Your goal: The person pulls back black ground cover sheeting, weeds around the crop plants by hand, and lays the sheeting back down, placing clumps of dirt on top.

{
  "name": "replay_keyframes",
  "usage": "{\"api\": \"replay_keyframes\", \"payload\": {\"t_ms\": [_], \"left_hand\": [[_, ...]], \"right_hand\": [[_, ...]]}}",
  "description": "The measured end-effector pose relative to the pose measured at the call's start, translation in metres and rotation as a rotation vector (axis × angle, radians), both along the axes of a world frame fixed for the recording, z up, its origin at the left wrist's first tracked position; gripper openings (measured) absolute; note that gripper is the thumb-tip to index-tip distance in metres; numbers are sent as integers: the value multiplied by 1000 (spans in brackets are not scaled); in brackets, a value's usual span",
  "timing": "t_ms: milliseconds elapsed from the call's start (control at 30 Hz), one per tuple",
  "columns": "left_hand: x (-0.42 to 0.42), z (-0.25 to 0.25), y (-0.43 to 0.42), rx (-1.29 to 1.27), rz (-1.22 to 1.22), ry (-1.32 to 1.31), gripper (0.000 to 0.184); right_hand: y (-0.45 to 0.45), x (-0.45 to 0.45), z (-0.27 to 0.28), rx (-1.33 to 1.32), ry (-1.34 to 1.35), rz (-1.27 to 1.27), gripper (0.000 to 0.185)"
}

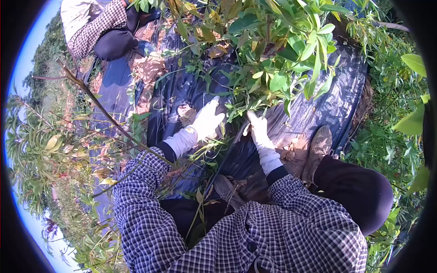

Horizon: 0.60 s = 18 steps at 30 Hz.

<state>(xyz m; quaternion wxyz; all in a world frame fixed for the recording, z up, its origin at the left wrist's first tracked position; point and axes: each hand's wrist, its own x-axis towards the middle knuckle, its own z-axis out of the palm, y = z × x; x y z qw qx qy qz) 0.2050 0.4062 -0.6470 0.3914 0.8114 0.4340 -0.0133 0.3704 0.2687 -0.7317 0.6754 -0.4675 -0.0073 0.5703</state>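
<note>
My left hand (207, 122), in a white glove, is over the dark ground sheet (182, 91), beside low green stems. Its fingers are stretched out and partly apart, with nothing visible in them. My right hand (258, 128), gloved too, is a little to the right, its fingertips close to the lower leaves of a leafy green plant (277, 82). Finger and thumb are apart there, and no held object shows. Small weeds (234, 111) grow between the two hands. Whether the fingertips touch any stems is hard to tell.
A bare branch (107, 111) slants across the left side, over my left sleeve. Another person (98, 32) crouches at the upper left. My shoes (321, 141) rest on the sheet and dry leaves. Dense greenery (387, 154) borders the right side.
</note>
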Motion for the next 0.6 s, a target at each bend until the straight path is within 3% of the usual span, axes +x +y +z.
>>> {"api": "replay_keyframes", "payload": {"t_ms": [33, 67, 167, 233, 300, 333, 367, 433, 467, 500, 533, 567, 600], "left_hand": [[5, -2, -3, -48, 47, -42, 66], [14, 4, -3, -274, 236, -76, 53], [15, -10, -8, -242, -5, 245, 31], [12, -23, -14, 67, -145, 145, 39], [33, 0, 9, 23, -292, 237, 39], [38, -7, 20, -83, -252, 136, 39], [26, -35, -2, -49, -469, -26, 40], [23, -38, -10, -104, -466, 0, 32], [31, -33, -6, 112, -585, -182, 29], [34, -35, -6, -69, -547, -31, 26], [37, -28, -10, -252, -508, -60, 25], [42, -22, -11, -436, -467, -88, 25], [52, -3, -12, -509, -390, -49, 25]], "right_hand": [[-1, -1, -3, -11, -27, 23, 34], [2, 0, -3, -9, -20, 17, 36], [-15, -6, -4, -14, -8, -14, 35], [-12, -2, -12, -11, 14, -6, 32], [11, 10, -7, 3, -138, 87, 29], [5, 8, -16, 6, -111, 100, 26], [-5, 6, -21, 8, -84, 113, 24], [-4, 0, -17, -73, 124, 29, 21], [8, 4, -11, 5, 142, -5, 23], [2, 1, -11, 44, 168, -43, 29], [0, -5, -14, 33, 77, -85, 24], [0, -5, -32, -24, -71, -54, 31], [-1, -5, -43, -30, -500, -21, 33]]}}
